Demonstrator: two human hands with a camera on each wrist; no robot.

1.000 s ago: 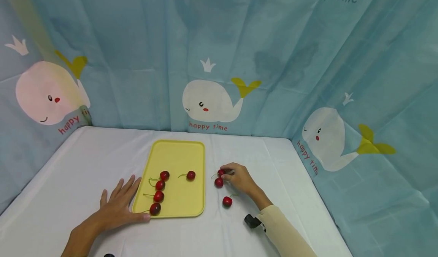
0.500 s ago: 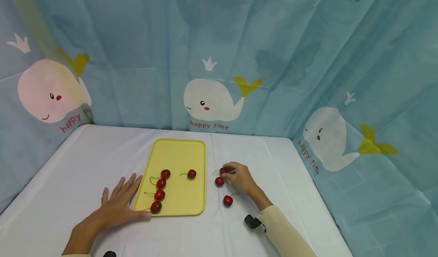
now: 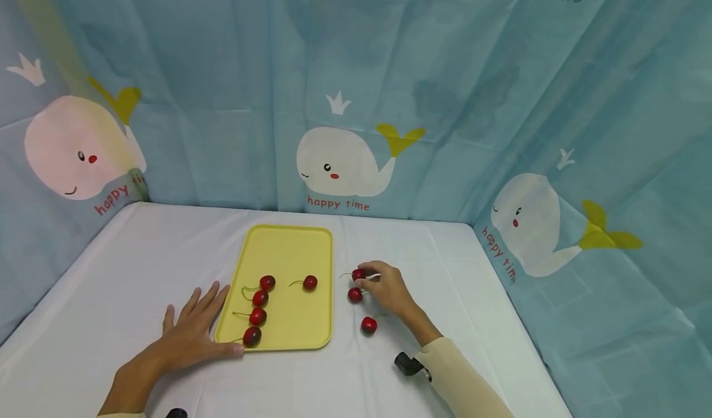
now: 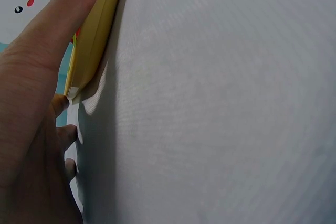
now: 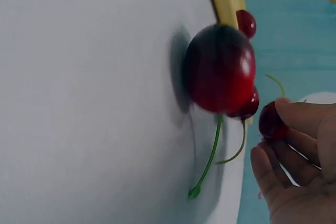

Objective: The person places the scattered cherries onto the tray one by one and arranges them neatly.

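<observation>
My right hand (image 3: pixel 392 291) pinches a dark red cherry (image 3: pixel 358 274) between thumb and fingers, just right of the yellow tray (image 3: pixel 289 248). In the right wrist view this held cherry (image 5: pixel 272 123) has a thin stem pointing up. Two more cherries lie on the white cloth close by: one cherry (image 3: pixel 355 295) just below the held one, another cherry (image 3: pixel 369 325) nearer the front. My left hand (image 3: pixel 191 334) lies spread along the tray's left side, its thumb at the front left corner. Inside the tray, several cherries (image 3: pixel 258 316) form a column at left, and one cherry (image 3: pixel 309 283) sits at right.
White cloth (image 3: pixel 445 269) covers the table. Blue curtains (image 3: pixel 222 127) printed with whales stand behind it and at both sides. A black wrist device (image 3: pixel 408 363) sits at the right sleeve.
The right hand, holding the cherry, has shifted slightly away from the cherry below it, leaving a small gap between the two. The left hand and tray have stayed put.
</observation>
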